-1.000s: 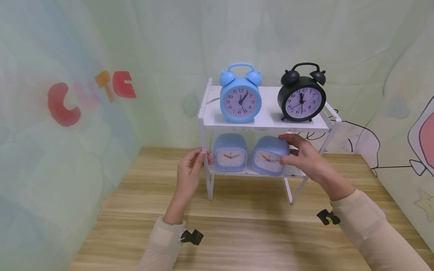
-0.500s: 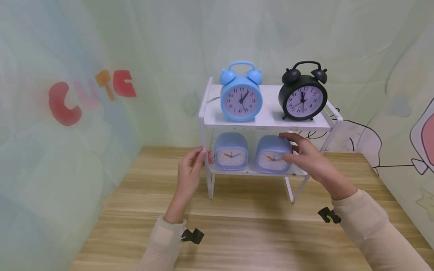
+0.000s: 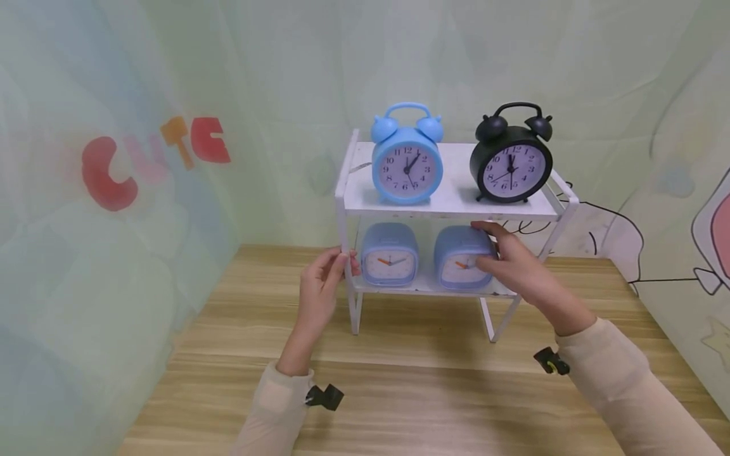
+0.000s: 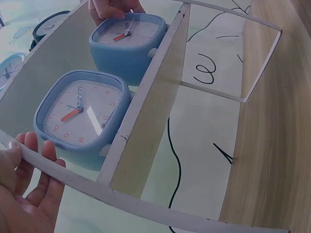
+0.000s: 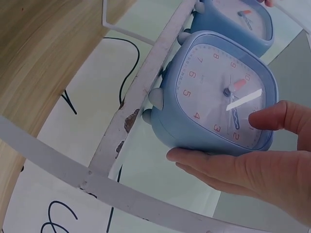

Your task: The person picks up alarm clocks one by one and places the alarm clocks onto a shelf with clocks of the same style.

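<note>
On the lower shelf of a white two-tier rack stand two rounded blue alarm clocks with orange hour hands. My right hand grips the right blue clock, thumb over its face and fingers along its side, as the right wrist view shows. That clock stands on small feet near the chipped shelf edge. My left hand pinches the rack's left front post, thumb in front and fingers behind. Just beside those fingers is the left blue clock, untouched.
On the top shelf stand a light-blue twin-bell alarm clock at left and a black twin-bell alarm clock at right. The rack stands on a wooden table. Printed cloth hangs behind and at both sides.
The right blue clock has slid to the right on the lower shelf and turned to face more squarely forward, my right hand on it. My left hand stays on the post.
</note>
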`<state>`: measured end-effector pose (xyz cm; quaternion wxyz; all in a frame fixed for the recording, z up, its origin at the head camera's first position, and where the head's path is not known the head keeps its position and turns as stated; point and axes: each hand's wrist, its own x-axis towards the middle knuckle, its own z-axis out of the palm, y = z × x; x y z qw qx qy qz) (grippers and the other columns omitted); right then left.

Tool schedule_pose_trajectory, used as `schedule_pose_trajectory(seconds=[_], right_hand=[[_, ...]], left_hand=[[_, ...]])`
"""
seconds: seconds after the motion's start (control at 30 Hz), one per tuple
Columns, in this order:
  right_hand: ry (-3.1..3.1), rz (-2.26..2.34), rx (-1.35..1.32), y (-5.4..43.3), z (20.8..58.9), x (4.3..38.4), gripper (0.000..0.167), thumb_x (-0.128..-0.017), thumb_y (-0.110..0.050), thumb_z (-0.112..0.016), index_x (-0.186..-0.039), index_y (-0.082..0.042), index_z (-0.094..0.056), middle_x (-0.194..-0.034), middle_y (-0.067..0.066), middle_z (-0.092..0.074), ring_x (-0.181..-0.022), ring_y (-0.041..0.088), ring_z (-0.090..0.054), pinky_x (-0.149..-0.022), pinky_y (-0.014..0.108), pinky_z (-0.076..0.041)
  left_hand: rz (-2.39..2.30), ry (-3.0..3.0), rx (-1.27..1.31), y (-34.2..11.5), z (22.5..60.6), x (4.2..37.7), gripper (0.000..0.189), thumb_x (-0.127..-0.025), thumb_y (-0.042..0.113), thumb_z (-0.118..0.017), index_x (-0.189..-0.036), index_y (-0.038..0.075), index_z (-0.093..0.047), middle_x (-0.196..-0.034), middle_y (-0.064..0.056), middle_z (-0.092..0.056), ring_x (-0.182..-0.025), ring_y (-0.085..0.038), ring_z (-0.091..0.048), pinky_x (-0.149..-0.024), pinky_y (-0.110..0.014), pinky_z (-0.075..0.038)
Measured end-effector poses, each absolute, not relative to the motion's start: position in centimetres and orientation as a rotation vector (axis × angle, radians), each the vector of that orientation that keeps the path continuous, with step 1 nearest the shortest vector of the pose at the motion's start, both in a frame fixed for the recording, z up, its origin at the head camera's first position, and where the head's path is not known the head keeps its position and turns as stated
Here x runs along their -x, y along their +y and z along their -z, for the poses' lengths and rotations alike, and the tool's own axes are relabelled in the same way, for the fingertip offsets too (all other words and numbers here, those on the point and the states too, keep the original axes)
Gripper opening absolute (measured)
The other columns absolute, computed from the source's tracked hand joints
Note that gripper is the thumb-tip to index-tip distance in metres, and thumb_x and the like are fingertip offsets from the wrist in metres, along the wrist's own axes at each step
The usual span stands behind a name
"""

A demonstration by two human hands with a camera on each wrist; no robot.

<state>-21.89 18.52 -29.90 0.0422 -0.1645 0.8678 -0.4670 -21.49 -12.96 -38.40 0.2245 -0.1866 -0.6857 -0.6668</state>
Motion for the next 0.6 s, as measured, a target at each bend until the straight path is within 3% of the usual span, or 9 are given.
schedule_pose_trajectory(seconds=[0.2,0.6], right_hand=[[2.680,1.407,0.494,18.47,29.99,21.71,0.070,-0.091,0.005,-0.053,-0.153,0.006,-0.021,-0.143,0.031,-0.037,-0.119,0.039,-0.047,-0.102,0.055,-0.045],[2.748,1.390,0.537,18.45,30.47,21.55,0.070,-0.090,0.005,-0.055,-0.152,0.008,-0.023,-0.136,0.032,-0.045,-0.115,0.035,-0.048,-0.098,0.050,-0.046]], left_hand=[[1.845,-1.887,0.519,-12.90,38.36,21.44,0.024,-0.105,0.008,-0.051,-0.108,-0.012,-0.064,-0.092,-0.023,-0.067,-0.083,-0.015,-0.067,-0.083,-0.040,-0.060],[1.853,-1.880,0.513,-12.84,38.23,21.39,0.024,-0.105,0.006,-0.051,-0.108,-0.013,-0.064,-0.092,-0.025,-0.066,-0.083,-0.014,-0.067,-0.084,-0.039,-0.060]])
